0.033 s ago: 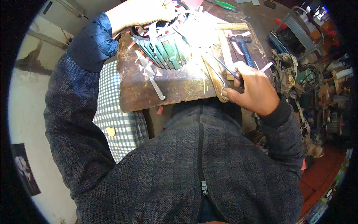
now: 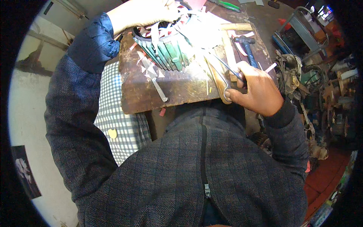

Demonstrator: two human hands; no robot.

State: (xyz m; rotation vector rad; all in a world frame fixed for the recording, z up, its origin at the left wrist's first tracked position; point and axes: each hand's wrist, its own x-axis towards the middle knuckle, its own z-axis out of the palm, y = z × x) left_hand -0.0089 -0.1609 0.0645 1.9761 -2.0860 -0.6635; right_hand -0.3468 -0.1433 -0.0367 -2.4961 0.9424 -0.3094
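Observation:
A green finned motor housing (image 2: 166, 53) lies on the wooden bench (image 2: 177, 89), with white strips and reddish pieces around its open end. My left hand (image 2: 151, 13) rests at that end, fingers bent together among the strips; what they pinch is hard to make out. On the right, my right hand (image 2: 257, 87) grips a pair of scissors (image 2: 226, 65) with the handles spread apart. Their blades fade into the bright glare beside the housing. Under the scissors lies a light wooden piece (image 2: 215, 73).
Left of centre lies a knife (image 2: 159, 89) among paper scraps (image 2: 149, 70). A hammer (image 2: 248, 52) sits to the right, near wooden sticks (image 2: 236, 27). A green-handled tool (image 2: 228, 5) is at the far edge. A checked cloth (image 2: 113, 102) hangs at left; a trolley (image 2: 302, 34) stands far right.

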